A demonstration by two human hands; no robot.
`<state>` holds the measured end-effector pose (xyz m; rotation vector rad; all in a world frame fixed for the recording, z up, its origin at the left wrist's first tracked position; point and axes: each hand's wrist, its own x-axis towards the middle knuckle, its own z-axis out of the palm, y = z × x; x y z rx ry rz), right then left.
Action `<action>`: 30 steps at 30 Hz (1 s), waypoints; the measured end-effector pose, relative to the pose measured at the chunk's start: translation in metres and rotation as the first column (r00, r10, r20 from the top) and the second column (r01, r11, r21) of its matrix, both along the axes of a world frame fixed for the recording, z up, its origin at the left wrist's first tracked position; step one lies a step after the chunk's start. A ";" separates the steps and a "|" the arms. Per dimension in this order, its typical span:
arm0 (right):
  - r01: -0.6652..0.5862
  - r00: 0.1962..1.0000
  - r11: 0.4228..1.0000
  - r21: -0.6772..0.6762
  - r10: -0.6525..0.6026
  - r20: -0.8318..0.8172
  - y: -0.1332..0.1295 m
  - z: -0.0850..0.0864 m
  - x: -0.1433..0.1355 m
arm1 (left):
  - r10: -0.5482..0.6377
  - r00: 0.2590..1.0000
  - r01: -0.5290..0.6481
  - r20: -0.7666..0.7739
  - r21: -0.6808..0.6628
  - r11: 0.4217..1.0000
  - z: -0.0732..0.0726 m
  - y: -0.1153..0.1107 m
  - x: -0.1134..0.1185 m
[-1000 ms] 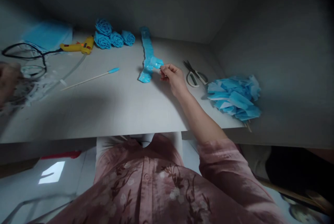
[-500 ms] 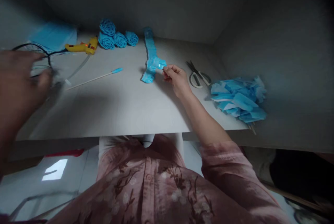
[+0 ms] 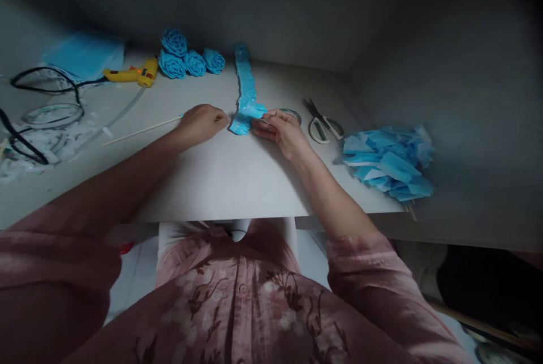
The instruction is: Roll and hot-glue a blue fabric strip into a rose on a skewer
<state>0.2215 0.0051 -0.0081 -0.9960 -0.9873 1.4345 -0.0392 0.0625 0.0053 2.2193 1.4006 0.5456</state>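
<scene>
A long blue strip (image 3: pixel 246 78) lies on the table, its near end crossed by a short blue piece. My right hand (image 3: pixel 282 129) pinches the right end of that short piece. Just left of the strip, my left hand (image 3: pixel 203 124) is closed, its fingertips pressed together; whatever they may hold is too small to name. Under my left hand runs a thin stick (image 3: pixel 144 130), whose blue tip is mostly hidden. Partly behind my right hand lies a roll of clear tape (image 3: pixel 292 114).
Scissors (image 3: pixel 319 126) and a blue crumpled bunch (image 3: pixel 390 163) lie to the right. Blue rosettes (image 3: pixel 195 63), a yellow glue gun (image 3: pixel 146 73), blue sheets (image 3: pixel 87 55) and a black cable (image 3: pixel 46 90) over white scraps are at the left.
My left hand has come from the far left to beside the strip, and its fingers have closed. The tape roll now shows behind my right hand, which still pinches the short blue piece.
</scene>
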 end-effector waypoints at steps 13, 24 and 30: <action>0.008 1.000 0.998 -0.070 -0.008 0.010 0.000 -0.001 -0.004 | 0.034 0.999 -0.035 -0.021 -0.056 0.998 0.006 0.004 0.036; 0.029 0.997 0.999 -0.042 -0.032 -0.068 -0.002 0.005 -0.005 | 0.315 0.877 -0.089 0.364 -0.522 0.849 0.028 -0.014 0.057; 0.053 0.998 0.997 -0.063 -0.056 -0.039 -0.003 0.007 -0.006 | 0.351 0.791 0.068 0.501 -0.643 0.763 0.023 -0.012 0.051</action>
